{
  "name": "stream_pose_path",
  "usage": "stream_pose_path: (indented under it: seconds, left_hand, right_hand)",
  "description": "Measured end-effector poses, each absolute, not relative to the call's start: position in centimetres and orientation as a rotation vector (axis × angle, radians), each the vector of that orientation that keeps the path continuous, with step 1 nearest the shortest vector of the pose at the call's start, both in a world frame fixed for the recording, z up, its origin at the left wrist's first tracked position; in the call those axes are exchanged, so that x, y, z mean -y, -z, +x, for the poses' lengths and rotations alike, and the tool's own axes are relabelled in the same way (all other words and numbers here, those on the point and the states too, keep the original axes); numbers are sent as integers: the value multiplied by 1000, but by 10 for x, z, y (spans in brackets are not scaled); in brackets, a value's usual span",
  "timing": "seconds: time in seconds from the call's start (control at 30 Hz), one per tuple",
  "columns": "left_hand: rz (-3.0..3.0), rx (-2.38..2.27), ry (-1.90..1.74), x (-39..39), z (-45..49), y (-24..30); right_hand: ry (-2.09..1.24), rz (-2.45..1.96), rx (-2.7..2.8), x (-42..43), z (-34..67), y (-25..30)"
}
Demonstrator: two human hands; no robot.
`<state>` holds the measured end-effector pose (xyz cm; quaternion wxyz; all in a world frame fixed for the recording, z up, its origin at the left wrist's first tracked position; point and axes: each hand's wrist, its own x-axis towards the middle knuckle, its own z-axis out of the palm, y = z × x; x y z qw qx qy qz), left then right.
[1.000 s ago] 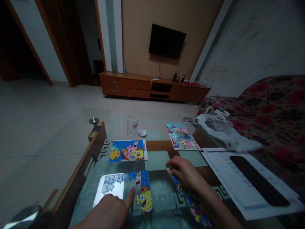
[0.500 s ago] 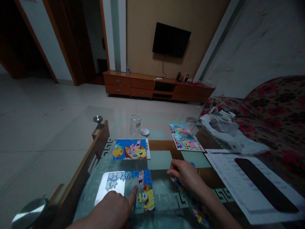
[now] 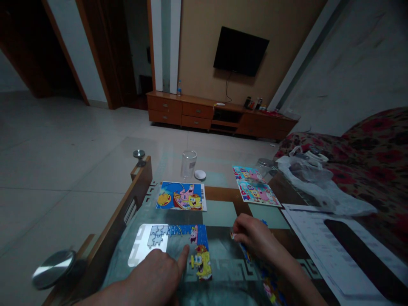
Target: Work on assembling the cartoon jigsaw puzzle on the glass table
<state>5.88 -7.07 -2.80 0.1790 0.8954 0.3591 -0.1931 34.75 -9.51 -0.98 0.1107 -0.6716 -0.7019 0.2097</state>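
Observation:
A partly joined jigsaw puzzle (image 3: 202,259) with yellow and pink cartoon figures lies on the glass table. Its top-left pieces overlap a white sheet (image 3: 137,250). My left hand (image 3: 156,272) rests beside the puzzle, index finger stretched toward the gap left of the yellow figure, the other fingers curled and holding nothing visible. To the right, my right hand (image 3: 251,233) is closed in a pinch, with a small puzzle piece (image 3: 232,235) at its fingertips. Loose puzzle pieces (image 3: 270,287) lie in a pile under and beside the right forearm, which partly hides them.
Behind the puzzle lies a picture card (image 3: 181,196); two more cards (image 3: 258,193) are farther right. A glass jar (image 3: 189,165), its lid (image 3: 200,174) and another jar (image 3: 264,168) stand at the back. Papers (image 3: 344,263), a dark phone-like slab (image 3: 366,259) and a plastic bag (image 3: 325,187) occupy the right.
The view has turned slightly, shifting everything to the right. My right fingers now show a piece at their tips by the pile. My left hand keeps its pointing pose at the puzzle.

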Motion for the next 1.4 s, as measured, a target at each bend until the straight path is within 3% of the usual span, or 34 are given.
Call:
stream_pose_path:
  seconds: [0.2,1.03,1.4]
  left_hand:
    - [2564,-977,556,72,60,32]
    - [2492,-983,621,70,63,23]
    - [2442,-1010,594,71,63,19]
  right_hand:
    - [-553,-2022,2060,95,336,17]
    - [-869,-1597,2176,96,344,14]
    - [-675,-1978,2069,96,338,12]
